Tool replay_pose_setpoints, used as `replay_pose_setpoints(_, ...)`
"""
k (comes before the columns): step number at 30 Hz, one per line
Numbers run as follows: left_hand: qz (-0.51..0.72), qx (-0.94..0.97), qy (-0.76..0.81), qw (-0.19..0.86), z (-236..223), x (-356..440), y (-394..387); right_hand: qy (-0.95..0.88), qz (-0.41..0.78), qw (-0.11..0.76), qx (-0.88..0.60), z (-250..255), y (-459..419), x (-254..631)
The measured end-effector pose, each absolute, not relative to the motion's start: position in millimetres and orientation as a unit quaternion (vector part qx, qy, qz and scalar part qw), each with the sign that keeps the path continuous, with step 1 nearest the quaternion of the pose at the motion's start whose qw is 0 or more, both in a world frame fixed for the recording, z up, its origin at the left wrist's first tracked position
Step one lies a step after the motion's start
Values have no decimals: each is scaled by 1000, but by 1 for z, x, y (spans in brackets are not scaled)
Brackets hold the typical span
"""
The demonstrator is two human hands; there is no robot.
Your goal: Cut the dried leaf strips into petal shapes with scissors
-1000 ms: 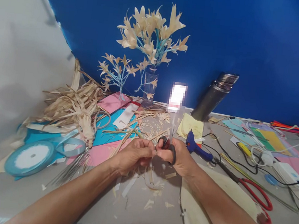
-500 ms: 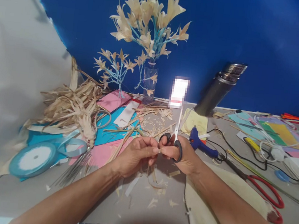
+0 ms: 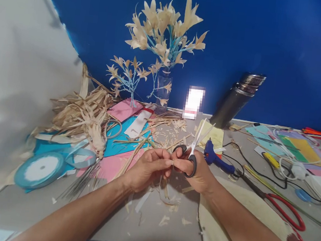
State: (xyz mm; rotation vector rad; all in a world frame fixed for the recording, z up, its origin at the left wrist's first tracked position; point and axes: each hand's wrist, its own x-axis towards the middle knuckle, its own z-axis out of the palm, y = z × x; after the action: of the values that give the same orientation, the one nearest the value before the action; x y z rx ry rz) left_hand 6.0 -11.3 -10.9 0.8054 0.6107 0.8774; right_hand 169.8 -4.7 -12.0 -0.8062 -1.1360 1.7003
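My right hand grips small black-handled scissors, fingers through the loops, blades pointing up and away. My left hand is closed in a pinch and meets the right hand's fingertips on a small pale strip of dried husk. Both hands hover just above the grey table, over scattered husk trimmings.
A heap of dried husks and a blue ribbon spool lie at left. Husk flowers in a clear vase stand behind. A blue glue gun, red-handled scissors, a metal flask, cables and coloured paper fill the right.
The scissors' blades have tilted a little to the right. The camera view shifted slightly; both hands stay together in the same place.
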Motion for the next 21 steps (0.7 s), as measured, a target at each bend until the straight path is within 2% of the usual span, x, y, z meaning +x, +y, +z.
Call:
replay_pose_setpoints(3,396,346,263,809,-13,5,-10,-445,707,447,-320,-10,-5,169)
replay_pose_setpoints(8,416,271,204,843,-12,3,-9,-366,734,481,-309,-9,-2,167)
replay_pose_setpoints(14,419,336,274,798,-13,6,-10,-399,719,480,-304,-16,-2,166)
replay_pose_setpoints(21,390,272,223,851,-14,7,-11,-425,705,455,-340,-16,-1,170)
